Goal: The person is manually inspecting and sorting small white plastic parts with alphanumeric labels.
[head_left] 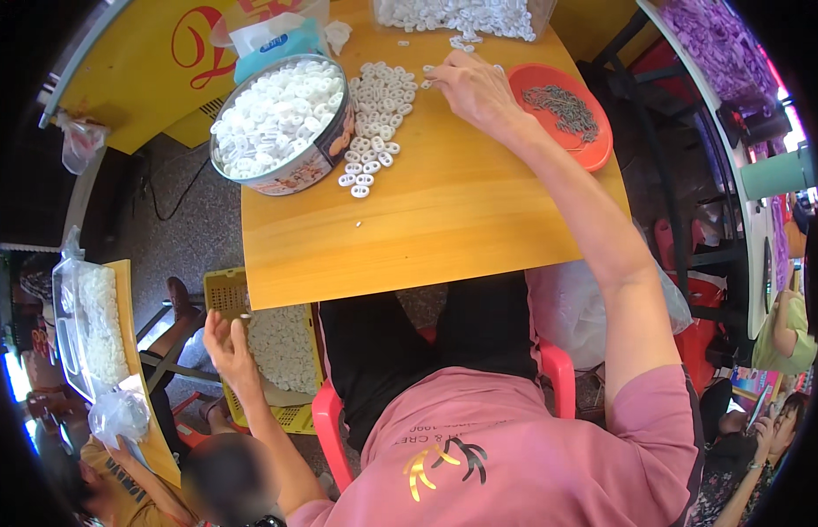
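Observation:
My left hand (226, 347) is beyond the table's left front corner, above a yellow plastic crate (313, 386) of small white pieces. Its fingers and thumb are apart. One small white piece (246, 315) shows by the thumb tip, apparently loose in the air. Across the table, my right hand (472, 88) bends its fingers down to the wood, fingertips together beside a few loose white pieces. What they pinch is too small to make out. Many white oval pieces with two openings (383, 105) lie flat in a group left of that hand.
A round tin (290, 176) heaped with white pieces stands at the table's left. At the right, a red plate (593, 158) holds thin metal pins (563, 110). A clear container (466, 16) of white pieces and a tissue pack (282, 53) stand at the back. Other people sit nearby.

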`<state>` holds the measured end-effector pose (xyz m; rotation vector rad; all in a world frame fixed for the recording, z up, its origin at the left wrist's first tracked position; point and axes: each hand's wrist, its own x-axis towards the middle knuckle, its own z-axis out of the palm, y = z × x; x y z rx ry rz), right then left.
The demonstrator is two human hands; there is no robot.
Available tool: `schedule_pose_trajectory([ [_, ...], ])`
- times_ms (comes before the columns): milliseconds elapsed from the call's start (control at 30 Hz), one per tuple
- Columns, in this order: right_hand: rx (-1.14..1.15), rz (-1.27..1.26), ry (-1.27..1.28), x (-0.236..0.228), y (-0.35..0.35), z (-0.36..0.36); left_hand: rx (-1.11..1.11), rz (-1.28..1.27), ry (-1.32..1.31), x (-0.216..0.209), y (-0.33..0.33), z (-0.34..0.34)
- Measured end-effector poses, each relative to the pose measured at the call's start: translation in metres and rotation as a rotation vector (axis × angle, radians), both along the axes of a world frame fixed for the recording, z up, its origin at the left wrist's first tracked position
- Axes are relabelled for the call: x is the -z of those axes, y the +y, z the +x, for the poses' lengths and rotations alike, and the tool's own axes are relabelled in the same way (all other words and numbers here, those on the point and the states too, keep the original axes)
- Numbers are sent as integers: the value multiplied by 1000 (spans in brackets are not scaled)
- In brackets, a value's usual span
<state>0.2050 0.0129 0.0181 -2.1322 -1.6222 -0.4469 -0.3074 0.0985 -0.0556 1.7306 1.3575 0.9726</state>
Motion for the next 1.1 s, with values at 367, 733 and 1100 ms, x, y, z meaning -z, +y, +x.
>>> schedule_pose_trajectory([
  [367,-49,-174,-102,0,2,-7,136,210,-130,-54,-47,61],
  [733,-209,-2,-101,14,-38,-38,753,352,-342,-82,-80,232],
  [1100,-85,130,974,-4,-67,-63,687,-78,-362,-67,-60,295],
])
